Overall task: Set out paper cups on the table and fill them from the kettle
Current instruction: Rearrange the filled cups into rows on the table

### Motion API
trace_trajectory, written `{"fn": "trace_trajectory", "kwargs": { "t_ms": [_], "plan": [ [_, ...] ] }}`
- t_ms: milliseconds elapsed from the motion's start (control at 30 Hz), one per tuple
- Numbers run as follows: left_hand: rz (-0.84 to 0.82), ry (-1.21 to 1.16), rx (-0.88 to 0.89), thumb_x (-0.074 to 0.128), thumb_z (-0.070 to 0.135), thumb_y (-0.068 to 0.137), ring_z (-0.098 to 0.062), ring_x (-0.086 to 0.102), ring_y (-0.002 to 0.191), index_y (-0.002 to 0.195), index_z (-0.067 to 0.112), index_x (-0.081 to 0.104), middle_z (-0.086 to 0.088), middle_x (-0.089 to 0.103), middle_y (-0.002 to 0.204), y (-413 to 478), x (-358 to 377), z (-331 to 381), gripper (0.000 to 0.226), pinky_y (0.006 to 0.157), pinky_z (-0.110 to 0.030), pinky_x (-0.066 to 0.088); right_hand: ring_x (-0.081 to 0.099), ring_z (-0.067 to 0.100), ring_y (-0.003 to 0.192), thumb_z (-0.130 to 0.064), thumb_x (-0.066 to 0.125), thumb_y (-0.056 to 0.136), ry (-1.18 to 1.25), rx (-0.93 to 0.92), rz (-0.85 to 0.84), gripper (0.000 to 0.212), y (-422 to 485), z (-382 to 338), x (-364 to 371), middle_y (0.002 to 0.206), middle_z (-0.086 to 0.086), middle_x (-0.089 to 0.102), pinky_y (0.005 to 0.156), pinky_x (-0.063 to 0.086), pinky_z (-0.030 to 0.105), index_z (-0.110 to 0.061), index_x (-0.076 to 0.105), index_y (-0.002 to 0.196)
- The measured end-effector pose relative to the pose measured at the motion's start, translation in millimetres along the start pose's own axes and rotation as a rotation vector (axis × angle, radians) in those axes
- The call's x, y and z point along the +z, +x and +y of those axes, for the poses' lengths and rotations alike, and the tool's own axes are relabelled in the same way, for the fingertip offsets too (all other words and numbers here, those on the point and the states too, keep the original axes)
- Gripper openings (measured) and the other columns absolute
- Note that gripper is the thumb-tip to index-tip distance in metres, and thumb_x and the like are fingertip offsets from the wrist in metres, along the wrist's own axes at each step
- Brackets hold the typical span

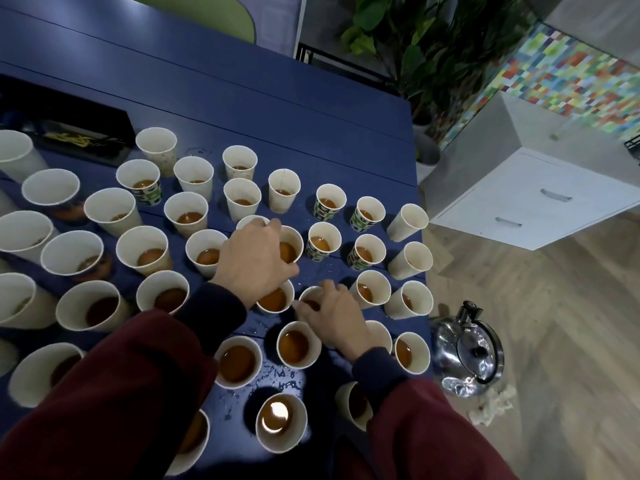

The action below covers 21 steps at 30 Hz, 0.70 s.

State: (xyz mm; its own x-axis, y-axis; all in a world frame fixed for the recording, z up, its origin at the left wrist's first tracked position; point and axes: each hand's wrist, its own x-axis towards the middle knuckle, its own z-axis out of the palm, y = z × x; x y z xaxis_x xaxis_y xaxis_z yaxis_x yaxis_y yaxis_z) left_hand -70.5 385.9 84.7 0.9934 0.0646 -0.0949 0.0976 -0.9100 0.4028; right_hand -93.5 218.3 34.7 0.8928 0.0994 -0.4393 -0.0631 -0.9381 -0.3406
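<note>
Blue counter (pixel 242 98), packed with paper cups (pixel 130 242), nearly all holding brown tea. Left hand (pixel 254 259) clamps over a filled cup (pixel 294 237) from above. Right hand (pixel 334 315) pinches the rim of a small cup (pixel 308 293) just ahead of it, tidying the rows, I'd say. Right of the hands, the steel kettle (pixel 467 355) sits parked on the floor beside crumpled tissues (pixel 491 403).

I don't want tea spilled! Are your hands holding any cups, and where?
The right hand pinches a filled cup by its rim. The left hand lies over the rim of a second cup; whether it grips cannot be told.
</note>
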Motion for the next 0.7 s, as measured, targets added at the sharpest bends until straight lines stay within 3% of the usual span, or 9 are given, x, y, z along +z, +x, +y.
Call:
{"fn": "trace_trajectory", "kwargs": {
  "t_ms": [133, 267, 433, 633, 700],
  "plan": [
    [-0.039, 0.018, -0.012, 0.074, 0.053, 0.079, -0.028, 0.059, 0.111, 0.129, 0.021, 0.051, -0.008, 0.059, 0.125, -9.8, 0.4, -10.8, 0.064, 0.086, -0.039, 0.050, 0.055, 0.036, 0.119, -0.048, 0.071, 0.087, -0.011, 0.049, 0.015, 0.066, 3.9, -8.1, 4.2, 0.133, 0.018, 0.051, 0.092, 0.044, 0.036, -0.007, 0.045, 0.132],
    [-0.042, 0.012, -0.004, 0.075, 0.054, 0.077, -0.027, 0.060, 0.106, 0.125, 0.020, 0.054, -0.007, 0.060, 0.119, -13.1, -0.5, -16.3, 0.062, 0.083, -0.039, 0.050, 0.056, 0.037, 0.116, -0.043, 0.072, 0.083, 0.003, 0.081, 0.106, 0.059, 12.9, -10.7, -2.6, 0.126, 0.020, 0.057, 0.088, 0.042, 0.036, -0.006, 0.048, 0.122],
    [-0.054, 0.025, 0.001, 0.075, 0.055, 0.076, -0.027, 0.060, 0.106, 0.126, 0.021, 0.054, -0.007, 0.061, 0.119, -14.2, -3.2, -21.1, 0.064, 0.084, -0.040, 0.053, 0.054, 0.038, 0.121, -0.042, 0.070, 0.086, 0.045, 0.108, 0.149, 0.062, 31.0, -13.5, -14.4, 0.130, 0.021, 0.055, 0.094, 0.044, 0.039, -0.004, 0.045, 0.129],
    [-0.047, 0.008, 0.028, 0.074, 0.052, 0.079, -0.025, 0.059, 0.111, 0.132, 0.024, 0.051, -0.005, 0.059, 0.126, -10.3, -6.6, -24.9, 0.064, 0.086, -0.039, 0.053, 0.055, 0.037, 0.122, -0.061, 0.064, 0.089, -0.067, 0.091, 0.091, 0.073, 38.3, -7.6, -13.8, 0.131, 0.020, 0.056, 0.094, 0.044, 0.040, -0.004, 0.045, 0.130],
    [-0.045, -0.006, 0.025, 0.074, 0.051, 0.080, -0.023, 0.058, 0.112, 0.134, 0.024, 0.050, -0.005, 0.059, 0.127, -7.1, -9.2, -27.3, 0.064, 0.087, -0.036, 0.050, 0.059, 0.038, 0.116, -0.068, 0.059, 0.088, -0.136, 0.094, 0.155, 0.075, 41.4, -5.4, -25.1, 0.124, 0.019, 0.060, 0.088, 0.047, 0.041, -0.004, 0.049, 0.124]
  ]
}}
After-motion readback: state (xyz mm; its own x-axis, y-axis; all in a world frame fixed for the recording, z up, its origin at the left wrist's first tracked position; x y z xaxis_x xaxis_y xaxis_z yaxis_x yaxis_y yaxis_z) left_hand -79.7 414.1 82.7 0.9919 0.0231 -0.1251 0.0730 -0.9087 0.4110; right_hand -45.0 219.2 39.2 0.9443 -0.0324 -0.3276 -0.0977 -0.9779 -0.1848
